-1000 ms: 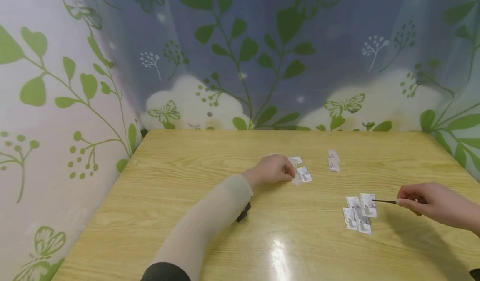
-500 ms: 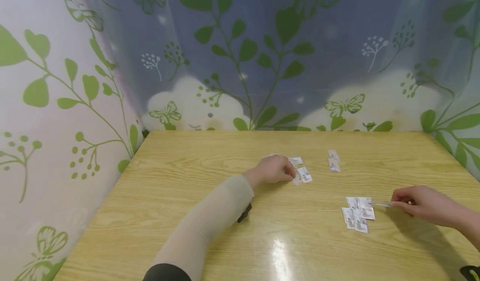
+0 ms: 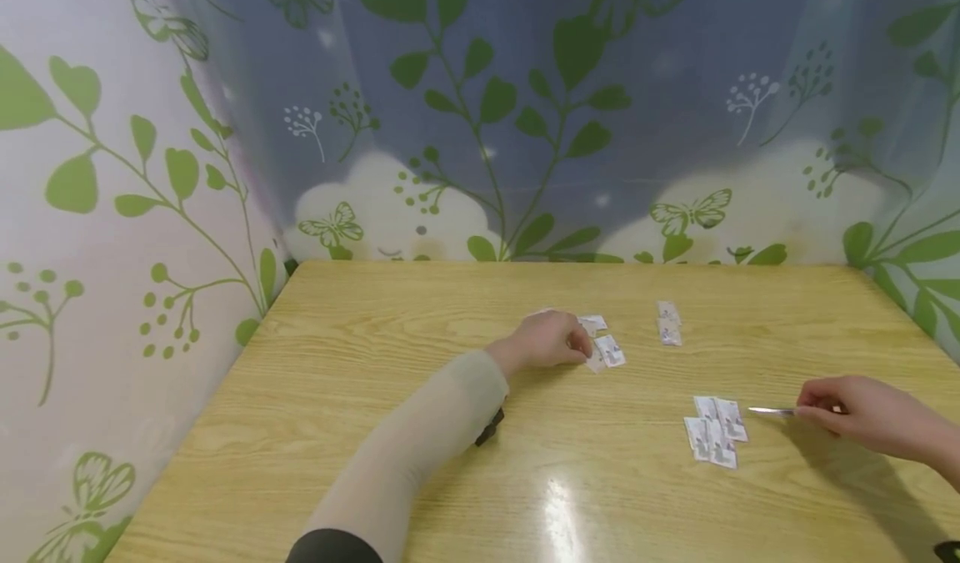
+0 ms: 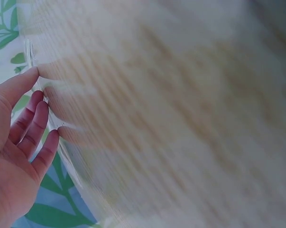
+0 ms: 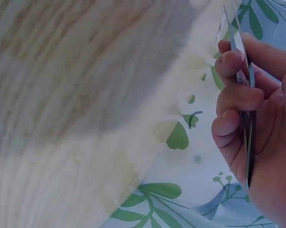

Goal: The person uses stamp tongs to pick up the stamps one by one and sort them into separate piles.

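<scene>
My right hand [image 3: 862, 419] holds a pair of metal tweezers [image 5: 249, 118], its fingers curled round them in the right wrist view. The tips of the tweezers point left in the head view, just apart from a group of small, pale, printed stamp-like papers [image 3: 722, 446]. These papers lie close together in two staggered rows. My left hand [image 3: 546, 338] rests with its fingertips on the table, beside more such papers [image 3: 611, 350], and partly hides some of them. In the left wrist view, the left hand's fingers [image 4: 47, 152] are loosely extended and hold nothing.
Two more small printed papers [image 3: 669, 332] lie one above the other toward the back right of the wooden table [image 3: 360, 321]. A leaf-patterned cloth [image 3: 480, 129] stands behind the table and along its left side.
The right hand's tweezers have laid the upper right paper against the others and let it go. They have then drawn back a little to the right. The left hand has stayed in place.
</scene>
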The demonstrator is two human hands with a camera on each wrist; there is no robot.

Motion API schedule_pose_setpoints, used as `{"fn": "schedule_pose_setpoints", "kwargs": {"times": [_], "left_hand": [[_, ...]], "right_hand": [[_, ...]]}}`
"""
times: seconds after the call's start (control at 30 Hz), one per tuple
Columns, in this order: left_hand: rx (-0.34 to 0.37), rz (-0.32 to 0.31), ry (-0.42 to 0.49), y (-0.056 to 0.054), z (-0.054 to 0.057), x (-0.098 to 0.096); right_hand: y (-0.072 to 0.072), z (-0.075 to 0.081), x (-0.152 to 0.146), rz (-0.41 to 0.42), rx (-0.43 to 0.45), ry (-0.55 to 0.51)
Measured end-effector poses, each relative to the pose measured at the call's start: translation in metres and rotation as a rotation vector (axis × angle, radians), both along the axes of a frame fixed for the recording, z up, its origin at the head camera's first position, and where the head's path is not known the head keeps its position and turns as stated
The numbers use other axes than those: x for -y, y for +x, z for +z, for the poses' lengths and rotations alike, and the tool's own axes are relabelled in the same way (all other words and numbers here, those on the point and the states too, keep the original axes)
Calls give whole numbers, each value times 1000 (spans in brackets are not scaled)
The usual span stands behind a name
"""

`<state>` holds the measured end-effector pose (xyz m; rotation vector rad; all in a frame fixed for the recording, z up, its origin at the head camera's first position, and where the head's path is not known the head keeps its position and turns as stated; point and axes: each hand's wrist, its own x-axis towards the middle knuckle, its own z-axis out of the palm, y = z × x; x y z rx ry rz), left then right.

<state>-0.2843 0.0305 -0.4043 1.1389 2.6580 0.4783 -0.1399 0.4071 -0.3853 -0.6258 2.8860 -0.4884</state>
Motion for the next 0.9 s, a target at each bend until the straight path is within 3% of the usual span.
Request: {"fn": "schedule_pose_setpoints", "kwargs": {"times": [0.17,0.43,0.67,0.9], "left_hand": [[4,1,-8,0,0,0],[0,8,3,-1,-4,0],[-5,15,8,1,-5,0],[-5,14,5,1,-1,-2]], "right_hand": [[-5,9,10,-47,53,-9],[-35,23,54,72,-14,-57],[-63,23,93,88,32,-52],[-84,16,108,92,46,-38]]}}
